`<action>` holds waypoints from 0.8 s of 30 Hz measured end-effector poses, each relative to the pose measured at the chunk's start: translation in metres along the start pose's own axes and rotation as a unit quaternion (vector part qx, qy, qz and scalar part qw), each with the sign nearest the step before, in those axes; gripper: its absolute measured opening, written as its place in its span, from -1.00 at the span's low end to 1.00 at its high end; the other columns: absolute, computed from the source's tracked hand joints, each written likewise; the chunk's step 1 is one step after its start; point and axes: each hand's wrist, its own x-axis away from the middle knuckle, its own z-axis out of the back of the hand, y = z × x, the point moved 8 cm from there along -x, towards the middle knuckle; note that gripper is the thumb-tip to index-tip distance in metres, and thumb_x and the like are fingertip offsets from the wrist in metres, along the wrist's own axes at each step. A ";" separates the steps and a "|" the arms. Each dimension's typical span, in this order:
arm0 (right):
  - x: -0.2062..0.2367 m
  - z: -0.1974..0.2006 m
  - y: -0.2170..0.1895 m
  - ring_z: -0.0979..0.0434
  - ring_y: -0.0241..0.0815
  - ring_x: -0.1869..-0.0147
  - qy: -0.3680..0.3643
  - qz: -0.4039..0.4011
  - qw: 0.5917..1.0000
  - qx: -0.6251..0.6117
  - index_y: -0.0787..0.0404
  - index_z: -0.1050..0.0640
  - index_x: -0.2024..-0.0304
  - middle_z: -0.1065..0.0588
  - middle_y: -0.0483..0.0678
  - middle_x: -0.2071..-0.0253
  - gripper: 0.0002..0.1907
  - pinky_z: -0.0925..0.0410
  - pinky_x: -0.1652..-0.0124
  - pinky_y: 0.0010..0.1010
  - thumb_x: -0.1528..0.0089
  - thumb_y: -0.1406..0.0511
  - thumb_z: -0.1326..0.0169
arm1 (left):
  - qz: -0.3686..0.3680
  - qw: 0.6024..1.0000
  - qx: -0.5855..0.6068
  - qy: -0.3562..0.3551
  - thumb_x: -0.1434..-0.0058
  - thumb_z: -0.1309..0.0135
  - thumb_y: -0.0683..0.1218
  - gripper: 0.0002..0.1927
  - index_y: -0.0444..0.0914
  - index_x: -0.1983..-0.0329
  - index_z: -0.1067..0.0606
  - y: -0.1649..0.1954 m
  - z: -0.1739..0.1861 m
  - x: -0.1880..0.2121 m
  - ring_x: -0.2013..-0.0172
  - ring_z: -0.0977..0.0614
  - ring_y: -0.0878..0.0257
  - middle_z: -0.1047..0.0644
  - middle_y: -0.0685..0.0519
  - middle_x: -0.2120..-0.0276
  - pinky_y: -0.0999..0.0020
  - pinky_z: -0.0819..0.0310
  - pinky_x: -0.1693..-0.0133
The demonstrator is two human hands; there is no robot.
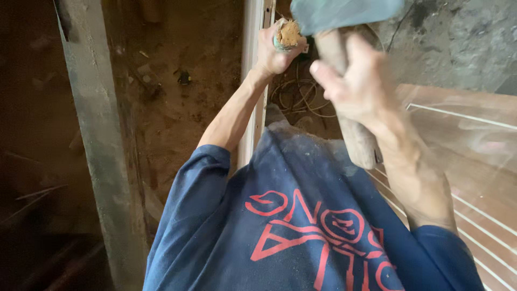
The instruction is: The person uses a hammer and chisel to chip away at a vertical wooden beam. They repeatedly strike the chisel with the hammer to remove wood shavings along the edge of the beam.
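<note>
My right hand (358, 86) grips the wooden handle of a hammer (344, 91), whose grey head (344, 13) is raised close to the camera and blurred. My left hand (274, 51) is closed around a chisel-like tool with a frayed wooden top (289, 33), held against a pale vertical frame strip (251, 70). The hammer head hangs just right of and above the tool's top. My dark blue shirt (301, 215) with red print fills the lower middle.
A grey wooden post (97, 140) runs down the left. Reddish-brown dirt floor (183, 97) lies beyond, with coiled wires (299, 97) near the frame. A brown panel with white lines (474, 161) is at right, below a rough grey wall (458, 43).
</note>
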 end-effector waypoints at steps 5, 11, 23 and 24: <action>0.007 0.010 -0.044 -0.67 -0.20 0.41 0.197 0.216 0.952 -0.091 0.36 -0.50 0.19 -0.55 0.07 0.47 -0.80 -0.53 0.47 -0.36 -0.45 0.31 -0.11 | 0.038 0.997 0.066 -0.006 -0.16 -0.37 -0.05 -0.71 -0.24 0.31 -0.47 0.004 0.009 0.007 0.54 -0.63 0.11 -0.56 0.02 0.53 0.30 -0.52 0.42; 0.003 -0.055 0.024 -0.63 -0.17 0.43 -0.038 -0.029 0.998 0.046 0.46 -0.43 0.11 -0.53 0.08 0.37 -0.65 -0.51 0.51 -0.41 -0.31 0.26 -0.19 | -0.044 0.988 0.148 -0.001 -0.06 -0.28 -0.03 -0.70 -0.25 0.27 -0.46 0.010 0.007 0.017 0.53 -0.64 0.08 -0.55 -0.02 0.47 0.32 -0.54 0.45; -0.016 -0.070 0.015 -0.62 0.03 0.39 0.019 0.103 0.984 0.143 0.55 -0.39 0.00 -0.53 0.19 0.38 -0.53 -0.52 0.39 -0.27 -0.31 0.25 -0.24 | -0.031 0.998 0.042 -0.029 -0.15 -0.35 -0.03 -0.63 -0.24 0.11 -0.46 -0.012 -0.005 0.015 0.35 -0.67 0.07 -0.58 0.00 0.34 0.24 -0.60 0.27; -0.014 -0.065 0.022 -0.63 0.08 0.32 0.017 0.112 0.983 0.143 0.51 -0.42 0.06 -0.54 0.20 0.37 -0.56 -0.52 0.34 -0.22 -0.30 0.24 -0.26 | -0.045 0.998 0.035 -0.032 -0.15 -0.35 -0.01 -0.61 -0.24 0.08 -0.46 -0.010 -0.007 0.016 0.33 -0.68 0.09 -0.58 0.01 0.32 0.26 -0.61 0.26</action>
